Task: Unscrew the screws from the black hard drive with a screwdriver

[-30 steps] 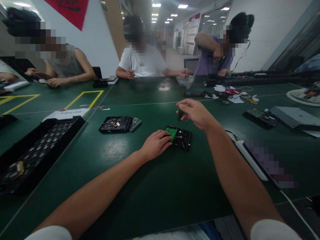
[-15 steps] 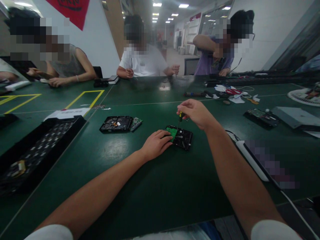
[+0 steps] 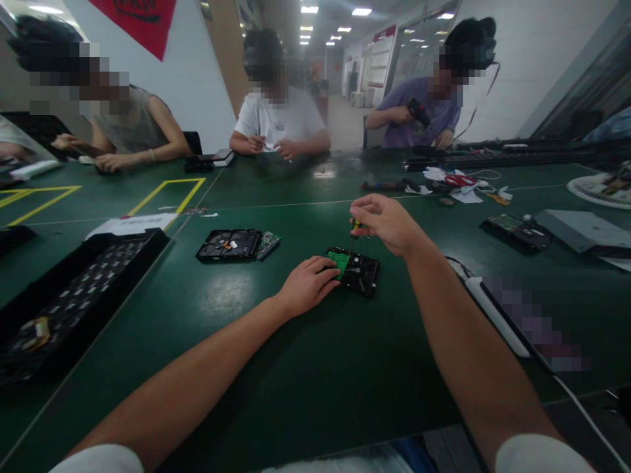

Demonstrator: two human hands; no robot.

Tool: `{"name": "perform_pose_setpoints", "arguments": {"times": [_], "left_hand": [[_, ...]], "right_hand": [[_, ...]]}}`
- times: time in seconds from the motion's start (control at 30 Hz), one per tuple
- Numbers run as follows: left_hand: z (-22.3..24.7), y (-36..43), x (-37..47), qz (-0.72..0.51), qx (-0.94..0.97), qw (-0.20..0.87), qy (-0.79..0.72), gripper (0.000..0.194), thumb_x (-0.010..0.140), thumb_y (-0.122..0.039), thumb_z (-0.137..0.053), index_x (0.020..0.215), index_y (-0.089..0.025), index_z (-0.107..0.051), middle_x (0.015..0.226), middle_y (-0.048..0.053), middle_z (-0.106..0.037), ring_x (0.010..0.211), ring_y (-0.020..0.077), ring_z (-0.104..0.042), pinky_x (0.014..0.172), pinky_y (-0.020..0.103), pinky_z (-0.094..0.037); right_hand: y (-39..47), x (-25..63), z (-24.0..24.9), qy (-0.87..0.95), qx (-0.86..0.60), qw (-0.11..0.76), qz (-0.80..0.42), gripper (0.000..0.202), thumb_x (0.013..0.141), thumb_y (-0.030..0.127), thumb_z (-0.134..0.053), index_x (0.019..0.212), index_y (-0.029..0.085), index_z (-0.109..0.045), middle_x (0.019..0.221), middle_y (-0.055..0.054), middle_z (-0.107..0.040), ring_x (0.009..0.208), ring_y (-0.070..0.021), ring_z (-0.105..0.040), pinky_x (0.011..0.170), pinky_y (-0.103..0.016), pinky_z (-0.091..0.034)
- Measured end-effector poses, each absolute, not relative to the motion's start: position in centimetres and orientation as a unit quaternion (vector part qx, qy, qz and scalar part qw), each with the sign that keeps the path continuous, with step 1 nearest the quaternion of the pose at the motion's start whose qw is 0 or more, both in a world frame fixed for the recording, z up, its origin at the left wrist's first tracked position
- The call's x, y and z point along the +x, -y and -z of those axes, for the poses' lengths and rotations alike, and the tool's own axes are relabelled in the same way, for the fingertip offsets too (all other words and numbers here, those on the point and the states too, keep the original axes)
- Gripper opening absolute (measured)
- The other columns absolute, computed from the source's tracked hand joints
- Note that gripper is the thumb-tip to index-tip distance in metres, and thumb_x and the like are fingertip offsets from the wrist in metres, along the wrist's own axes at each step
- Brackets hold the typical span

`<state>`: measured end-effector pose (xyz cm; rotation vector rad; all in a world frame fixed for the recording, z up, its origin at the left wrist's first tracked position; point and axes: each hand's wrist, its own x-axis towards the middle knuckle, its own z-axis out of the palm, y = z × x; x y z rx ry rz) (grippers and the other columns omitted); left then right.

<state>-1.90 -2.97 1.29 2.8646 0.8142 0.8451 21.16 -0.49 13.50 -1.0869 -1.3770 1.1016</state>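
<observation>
A black hard drive (image 3: pixel 362 272) with a green circuit board (image 3: pixel 340 260) on its left part lies on the green table (image 3: pixel 276 368). My left hand (image 3: pixel 309 284) rests on the drive's left side, fingertips over the green board and the edge. Above the drive, my right hand (image 3: pixel 382 222) grips a small screwdriver (image 3: pixel 355 227) with a yellow and black handle, held upright, its tip down at the board's right edge. To the left lies another black drive (image 3: pixel 231 244) beside a loose circuit board (image 3: pixel 269 245).
A long black tray (image 3: pixel 83 295) stands at the left. Right of my right arm are a white-edged device (image 3: pixel 503 318), another drive (image 3: pixel 515 232) and a grey box (image 3: pixel 586 231). Three people sit across the table; one holds a power drill (image 3: pixel 419 113). Tools and scraps lie mid-table.
My hands and the drive have hardly moved. Across the table, the middle person's hands have come together, and the right person has lowered an arm, bringing the drill into view.
</observation>
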Motion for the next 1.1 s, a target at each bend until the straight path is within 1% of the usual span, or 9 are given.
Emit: {"name": "perform_pose_setpoints", "arguments": {"times": [0.13, 0.37, 0.53, 0.67, 0.83, 0.97, 1.1], "left_hand": [[-1.3, 3.0, -1.9, -0.279, 0.925, 0.025, -0.257, 0.032, 0.104, -0.038, -0.054, 0.125, -0.020, -0.070, 0.128, 0.013, -0.069, 0.122, 0.0287, -0.063, 0.102, 0.049, -0.057], [-1.5, 3.1, -1.9, -0.281, 0.923, 0.035, -0.260, 0.031, 0.103, -0.036, -0.056, 0.127, -0.021, -0.070, 0.127, 0.014, -0.069, 0.123, 0.0290, -0.063, 0.101, 0.050, -0.057], [-1.5, 3.0, -1.9, -0.276, 0.924, 0.032, -0.261, 0.032, 0.104, -0.037, -0.055, 0.126, -0.020, -0.070, 0.128, 0.013, -0.068, 0.122, 0.0289, -0.063, 0.102, 0.050, -0.056], [-1.4, 3.1, -1.9, -0.279, 0.924, 0.031, -0.261, 0.032, 0.105, -0.037, -0.054, 0.126, -0.019, -0.070, 0.128, 0.013, -0.069, 0.122, 0.0283, -0.062, 0.102, 0.049, -0.056], [-1.5, 3.0, -1.9, -0.281, 0.924, 0.030, -0.259, 0.032, 0.105, -0.037, -0.054, 0.126, -0.021, -0.070, 0.128, 0.013, -0.068, 0.122, 0.0287, -0.062, 0.102, 0.050, -0.056], [-1.5, 3.0, -1.9, -0.281, 0.925, 0.030, -0.256, 0.032, 0.105, -0.037, -0.054, 0.126, -0.021, -0.070, 0.128, 0.013, -0.068, 0.122, 0.0285, -0.063, 0.101, 0.049, -0.056], [-1.4, 3.0, -1.9, -0.288, 0.922, 0.030, -0.258, 0.031, 0.105, -0.038, -0.054, 0.125, -0.021, -0.070, 0.127, 0.013, -0.069, 0.121, 0.0283, -0.063, 0.101, 0.049, -0.057]], "right_hand": [[0.5, 21.1, -13.6, 0.561, -0.455, 0.506, -0.471, 0.014, 0.091, 0.026, -0.079, 0.091, 0.020, -0.066, 0.087, -0.004, -0.068, 0.087, -0.0182, -0.069, 0.071, -0.033, -0.067], [1.2, 20.9, -14.4, 0.554, -0.453, 0.476, -0.511, 0.004, 0.097, 0.020, -0.068, 0.094, 0.019, -0.065, 0.091, -0.006, -0.070, 0.090, -0.0183, -0.069, 0.071, -0.032, -0.066], [1.3, 21.0, -14.6, 0.546, -0.441, 0.462, -0.542, 0.002, 0.097, 0.021, -0.066, 0.096, 0.019, -0.066, 0.095, -0.007, -0.071, 0.094, -0.0204, -0.070, 0.071, -0.033, -0.065], [1.1, 21.1, -14.6, 0.526, -0.435, 0.464, -0.564, 0.006, 0.099, 0.022, -0.064, 0.096, 0.019, -0.068, 0.096, -0.009, -0.072, 0.093, -0.0213, -0.070, 0.073, -0.036, -0.065], [1.1, 21.3, -14.6, 0.500, -0.424, 0.468, -0.592, 0.007, 0.098, 0.024, -0.064, 0.095, 0.020, -0.069, 0.095, -0.009, -0.073, 0.093, -0.0227, -0.071, 0.077, -0.040, -0.064], [1.0, 21.4, -14.4, 0.491, -0.422, 0.467, -0.602, 0.010, 0.099, 0.024, -0.061, 0.096, 0.019, -0.069, 0.097, -0.009, -0.072, 0.095, -0.0232, -0.070, 0.077, -0.040, -0.064], [0.9, 21.4, -14.3, 0.489, -0.422, 0.468, -0.603, 0.006, 0.097, 0.025, -0.065, 0.096, 0.020, -0.068, 0.097, -0.009, -0.070, 0.094, -0.0234, -0.070, 0.077, -0.040, -0.065]]}}
